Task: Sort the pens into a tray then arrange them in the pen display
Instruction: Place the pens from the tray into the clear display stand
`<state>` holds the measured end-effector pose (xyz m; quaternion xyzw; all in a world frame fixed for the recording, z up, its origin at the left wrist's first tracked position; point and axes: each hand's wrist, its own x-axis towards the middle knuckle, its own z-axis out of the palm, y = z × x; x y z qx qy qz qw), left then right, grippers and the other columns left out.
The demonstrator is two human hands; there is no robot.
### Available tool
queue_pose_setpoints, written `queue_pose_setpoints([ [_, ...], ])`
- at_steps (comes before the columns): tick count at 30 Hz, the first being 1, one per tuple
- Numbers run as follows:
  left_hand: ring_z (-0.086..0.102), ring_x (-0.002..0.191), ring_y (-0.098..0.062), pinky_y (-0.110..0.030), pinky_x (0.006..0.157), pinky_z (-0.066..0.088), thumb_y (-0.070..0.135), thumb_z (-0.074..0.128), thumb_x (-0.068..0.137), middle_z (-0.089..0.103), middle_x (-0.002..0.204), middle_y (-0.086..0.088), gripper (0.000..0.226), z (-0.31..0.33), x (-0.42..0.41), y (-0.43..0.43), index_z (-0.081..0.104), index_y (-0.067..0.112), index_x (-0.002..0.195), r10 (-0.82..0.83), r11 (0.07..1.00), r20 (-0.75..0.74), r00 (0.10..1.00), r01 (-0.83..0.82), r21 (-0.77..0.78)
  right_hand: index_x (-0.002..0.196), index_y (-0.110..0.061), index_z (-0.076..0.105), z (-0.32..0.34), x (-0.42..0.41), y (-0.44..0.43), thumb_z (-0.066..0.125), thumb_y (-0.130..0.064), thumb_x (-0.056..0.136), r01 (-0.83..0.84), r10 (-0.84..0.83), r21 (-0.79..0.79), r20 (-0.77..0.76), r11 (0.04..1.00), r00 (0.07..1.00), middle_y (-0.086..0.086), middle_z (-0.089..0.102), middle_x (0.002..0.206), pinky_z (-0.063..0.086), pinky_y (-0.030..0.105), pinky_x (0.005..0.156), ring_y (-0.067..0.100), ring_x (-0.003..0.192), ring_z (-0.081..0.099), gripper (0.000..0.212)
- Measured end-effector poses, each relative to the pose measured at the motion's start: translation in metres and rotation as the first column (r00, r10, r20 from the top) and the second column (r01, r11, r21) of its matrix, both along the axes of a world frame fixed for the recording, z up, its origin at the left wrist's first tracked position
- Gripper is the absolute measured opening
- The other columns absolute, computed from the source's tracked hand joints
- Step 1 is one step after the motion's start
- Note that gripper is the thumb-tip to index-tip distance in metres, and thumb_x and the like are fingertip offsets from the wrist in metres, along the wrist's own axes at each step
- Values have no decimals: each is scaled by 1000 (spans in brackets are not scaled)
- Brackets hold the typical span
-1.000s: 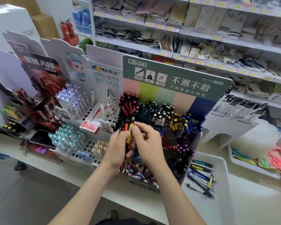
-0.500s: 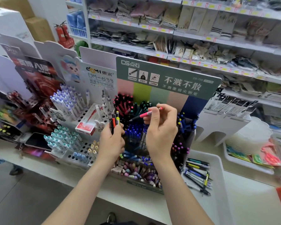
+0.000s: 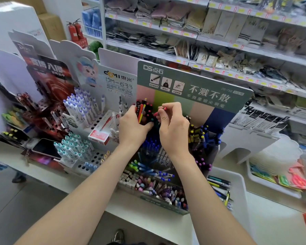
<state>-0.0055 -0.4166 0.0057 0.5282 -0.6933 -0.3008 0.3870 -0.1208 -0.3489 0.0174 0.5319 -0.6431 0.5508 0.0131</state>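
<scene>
Two hands meet at the back left corner of the pen display [image 3: 193, 89]. The left hand [image 3: 132, 129] curls its fingers round a bunch of pens [image 3: 141, 110], red, orange, yellow and black, which stand upright above the fist. Their lower ends are hidden behind the palm, so they cannot be counted. The right hand [image 3: 173, 128], just beside it, pinches a pink pen [image 3: 155, 114] between thumb and forefinger, with the other fingers curled under. Only short bits of this pen show. Its lower end is lost among the red-capped pens of the back row, and whether it sits in a slot cannot be told.

Both forearms cover much of the display's middle rows. Blue pens show between the wrists, and yellow and purple ones to the right.

Right of the display lies a white tray [image 3: 238, 179] with loose pens [image 3: 219, 184] in it. Its near end is blurred, and the right forearm hides part of it. At the far left a phone [image 3: 46, 148] lies flat on the counter. The shelves [image 3: 219, 20] behind are too blurred to read.
</scene>
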Motion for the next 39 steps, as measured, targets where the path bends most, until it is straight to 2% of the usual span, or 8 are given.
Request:
queue_pose_setpoints([
  [6,66,90,-18,-31,78,51,27,84,88,75,98,2,25,-4,1,-13,73,20,109,-20,993,36,999,24,-119,116,-10,57,4,-6,-3,56,-18,111,-7,8,-9,120,1000,993,-5,76,101,63,44,81,11,90,76,9],
  [12,66,81,-27,-37,68,52,22,80,92,70,86,-1,22,-11,14,-21,59,19,97,170,971,27,985,-163,-174,116,-7,62,9,-3,-12,62,-15,108,-63,64,8,-15,998,998,-1,75,94,58,25,77,8,83,71,11],
  [16,65,77,-20,-30,67,46,25,80,91,69,83,3,23,-13,22,-21,60,18,98,135,987,-29,990,-137,-79,118,-9,72,-2,1,-27,68,-16,104,-126,149,146,-158,981,976,2,75,98,58,40,81,19,89,69,16],
  [20,61,74,-18,-31,65,47,37,74,96,65,84,1,20,-19,30,-13,59,23,99,25,996,-136,990,-13,92,117,-14,79,-7,-2,-40,66,-26,104,105,-38,134,-431,985,902,6,69,90,52,44,73,30,86,56,22],
  [23,53,57,-17,-34,50,44,41,64,104,69,89,-7,19,-20,34,-1,53,26,110,-30,917,-409,912,188,352,113,-15,80,-2,-2,-41,61,-28,106,120,-31,148,-496,982,868,7,65,84,52,42,65,31,80,57,23],
  [32,47,52,-17,-24,40,32,31,52,112,63,95,-12,22,-16,40,22,55,9,113,92,767,-651,753,364,529,97,-23,80,4,-8,-45,67,-49,99,202,-41,346,-420,916,907,0,74,92,51,34,64,27,84,70,29],
  [36,47,51,-19,-25,39,31,27,48,112,63,94,-12,23,-16,43,28,56,7,120,101,767,-683,724,380,516,98,-23,81,-3,3,-31,55,-44,107,165,-10,256,-514,953,858,-1,67,85,52,35,58,24,81,65,35],
  [39,46,50,-20,-24,39,29,25,45,112,65,91,-11,20,-15,45,36,57,9,116,36,761,-696,717,431,484,105,-21,80,-6,16,-7,55,-41,108,154,-102,151,-304,977,947,-4,71,88,56,37,63,19,78,67,32],
])
